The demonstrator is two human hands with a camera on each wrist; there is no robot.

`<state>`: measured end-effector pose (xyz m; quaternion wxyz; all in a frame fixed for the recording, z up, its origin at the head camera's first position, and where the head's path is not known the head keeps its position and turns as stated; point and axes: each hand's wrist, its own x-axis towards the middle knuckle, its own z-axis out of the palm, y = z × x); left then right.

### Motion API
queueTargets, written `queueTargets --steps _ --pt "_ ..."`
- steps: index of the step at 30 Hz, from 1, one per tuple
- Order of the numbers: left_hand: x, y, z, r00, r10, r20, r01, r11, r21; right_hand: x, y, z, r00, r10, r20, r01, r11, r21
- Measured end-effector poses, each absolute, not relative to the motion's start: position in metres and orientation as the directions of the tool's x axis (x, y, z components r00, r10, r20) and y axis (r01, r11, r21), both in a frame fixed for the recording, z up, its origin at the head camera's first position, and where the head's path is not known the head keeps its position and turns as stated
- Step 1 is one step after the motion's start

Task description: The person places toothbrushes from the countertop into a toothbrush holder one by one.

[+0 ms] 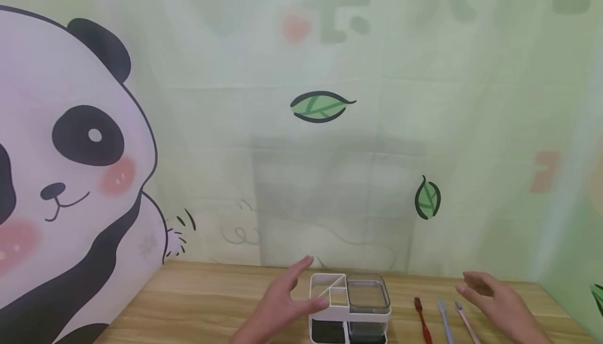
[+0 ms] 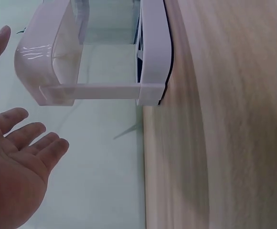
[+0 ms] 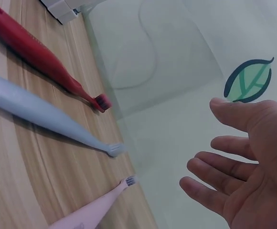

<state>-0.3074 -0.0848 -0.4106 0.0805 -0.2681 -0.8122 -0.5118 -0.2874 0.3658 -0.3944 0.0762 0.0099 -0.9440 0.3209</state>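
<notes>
A white toothbrush holder (image 1: pixel 332 313) with divided top compartments stands on the table, a clear grey-tinted cup (image 1: pixel 368 296) in its right half. My left hand (image 1: pixel 282 302) is at the holder's left side, thumb and fingers spread and holding nothing. In the left wrist view a gap shows between that hand (image 2: pixel 19 176) and the holder (image 2: pixel 36 52). To the right lie a red toothbrush (image 3: pixel 38 52), a light blue toothbrush (image 3: pixel 38 112) and a pink toothbrush (image 3: pixel 93 210), side by side. Over the table, right of the pink one, my right hand (image 1: pixel 501 304) hovers with relaxed fingers, holding nothing.
The wood-grain table (image 1: pixel 202 291) ends at a pale green cloth backdrop (image 1: pixel 212 124) hanging behind it. Printed on the cloth are a large panda (image 1: pixel 42 98) at the left and green leaves (image 1: pixel 320 107).
</notes>
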Motion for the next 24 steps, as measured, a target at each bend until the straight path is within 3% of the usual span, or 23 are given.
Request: queueTargets --steps 24 --pt "-0.309 -0.077 -0.416 -0.826 0.372 0.423 0.525 0.234 0.818 -0.291 0.387 -0.43 -0.999 0.033 0.042 -0.008 0.689 -0.725"
